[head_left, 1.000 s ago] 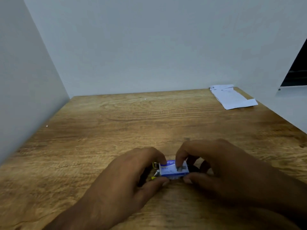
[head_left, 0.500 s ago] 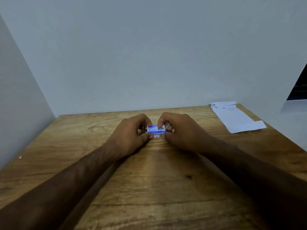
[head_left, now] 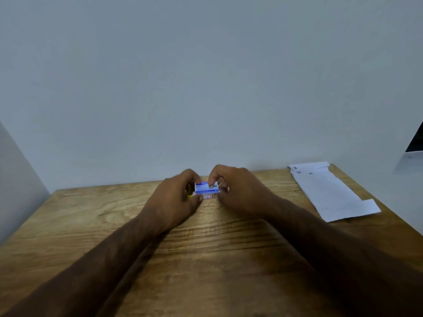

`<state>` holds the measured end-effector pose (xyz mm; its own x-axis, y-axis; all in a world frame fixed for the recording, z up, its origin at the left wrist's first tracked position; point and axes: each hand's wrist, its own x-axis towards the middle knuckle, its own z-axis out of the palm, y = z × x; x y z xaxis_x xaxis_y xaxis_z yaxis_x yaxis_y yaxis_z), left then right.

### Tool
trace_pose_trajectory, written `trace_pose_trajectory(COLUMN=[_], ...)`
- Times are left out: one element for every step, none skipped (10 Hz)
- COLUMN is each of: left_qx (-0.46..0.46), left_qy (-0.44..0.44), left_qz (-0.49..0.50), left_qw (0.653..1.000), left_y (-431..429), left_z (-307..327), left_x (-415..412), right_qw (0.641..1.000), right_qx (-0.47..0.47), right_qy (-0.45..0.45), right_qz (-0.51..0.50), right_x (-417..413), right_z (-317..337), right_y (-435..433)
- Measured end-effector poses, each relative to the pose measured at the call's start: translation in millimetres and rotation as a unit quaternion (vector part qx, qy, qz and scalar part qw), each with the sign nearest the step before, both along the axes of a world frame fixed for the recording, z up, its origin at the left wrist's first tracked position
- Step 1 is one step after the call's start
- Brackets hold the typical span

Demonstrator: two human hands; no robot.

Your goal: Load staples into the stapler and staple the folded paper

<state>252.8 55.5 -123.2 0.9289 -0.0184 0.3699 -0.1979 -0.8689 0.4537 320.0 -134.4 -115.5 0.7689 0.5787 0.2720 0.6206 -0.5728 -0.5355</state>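
A small blue and white staple box (head_left: 206, 189) is pinched between both hands near the far edge of the wooden table (head_left: 206, 259). My left hand (head_left: 176, 202) holds its left end; a bit of yellow shows under those fingers. My right hand (head_left: 238, 191) grips its right end with thumb and fingertips. The folded white paper (head_left: 329, 193) lies flat at the far right of the table, apart from both hands. The stapler is mostly hidden behind my hands.
Grey partition walls close the table at the back, the left (head_left: 18, 179) and the right. A dark opening (head_left: 416, 140) shows at the right edge. Both forearms stretch across the middle of the table.
The view has tilted up and the hands with the box now appear farther away, near the back wall. Both hands keep their grip on the box.
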Motion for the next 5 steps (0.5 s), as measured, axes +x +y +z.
trace_pose_trajectory(left_qx=[-0.010,-0.055,-0.001,0.091,0.153], left_qy=[0.049,0.111,0.119,0.136,0.141], left_qz=[-0.035,-0.061,-0.038,-0.038,-0.023], left_qw=[0.998,0.990,0.992,0.986,0.978], left_y=[4,4,8,18,24], left_z=[4,21,43,85,127], left_x=[-3,-11,-24,-37,-49], right_qw=[0.999,0.997,0.992,0.987,0.981], right_qx=[0.002,-0.013,-0.056,-0.109,-0.157], right_qy=[0.042,0.079,0.116,0.121,0.109], right_qz=[0.007,0.012,-0.010,-0.019,-0.023], right_x=[-1,-8,-20,-32,-42], right_z=[2,12,26,57,92], right_y=[-4,-12,-25,-41,-52])
